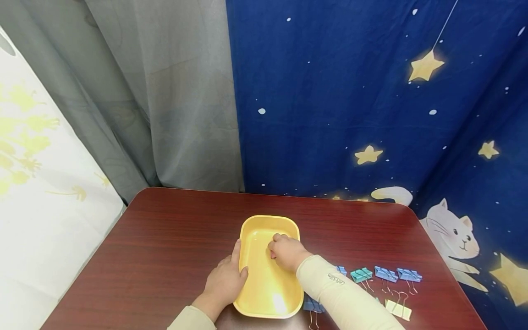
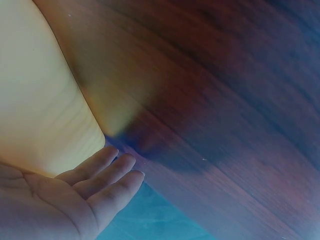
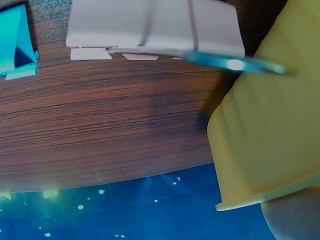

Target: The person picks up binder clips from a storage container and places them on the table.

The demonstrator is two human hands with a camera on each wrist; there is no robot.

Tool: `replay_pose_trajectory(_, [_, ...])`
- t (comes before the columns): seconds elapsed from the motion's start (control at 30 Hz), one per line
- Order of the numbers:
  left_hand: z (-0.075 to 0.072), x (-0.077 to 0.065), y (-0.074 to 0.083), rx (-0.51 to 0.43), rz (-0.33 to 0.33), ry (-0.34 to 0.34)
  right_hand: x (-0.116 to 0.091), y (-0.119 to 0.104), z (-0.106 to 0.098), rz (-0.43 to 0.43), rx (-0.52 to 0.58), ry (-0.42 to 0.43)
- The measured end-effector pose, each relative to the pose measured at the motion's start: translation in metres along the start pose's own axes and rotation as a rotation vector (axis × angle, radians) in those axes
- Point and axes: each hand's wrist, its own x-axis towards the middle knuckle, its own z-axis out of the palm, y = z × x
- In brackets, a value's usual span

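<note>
A yellow rectangular tray lies lengthwise on the table. My left hand rests along its left wall, thumb over the rim; the left wrist view shows extended, slightly bent fingers beside the wall. Over the tray's inside, near its right rim, is my right hand with curled fingers. Whether they hold anything is hidden. To the tray's right lie binder clips: a teal one, blue ones and a cream one. The right wrist view shows a pale clip close to the tray's outer wall.
The dark red-brown wooden table has rounded far corners. A grey curtain and a blue star-patterned curtain hang behind it. My right sleeve covers part of the clip area. Another blue clip lies beside the tray's near right corner.
</note>
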Motion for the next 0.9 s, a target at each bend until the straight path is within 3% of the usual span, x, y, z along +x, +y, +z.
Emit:
replay_pose_trajectory(0.17, [-0.0004,-0.0003,0.0003,0.001,0.004,0.002,-0.0020,0.0005,-0.0017,-0.030,0.009,0.041])
replay_pose_trajectory(0.5, [-0.0012,-0.0008,0.0007,-0.001,0.001,-0.004,0.0002,0.0002,0.0003,0.003,0.009,-0.018])
replay_pose_trajectory(0.9, [-0.0011,-0.0010,0.0006,0.004,0.003,-0.010,-0.0002,0.0034,-0.0009,-0.033,0.081,0.077])
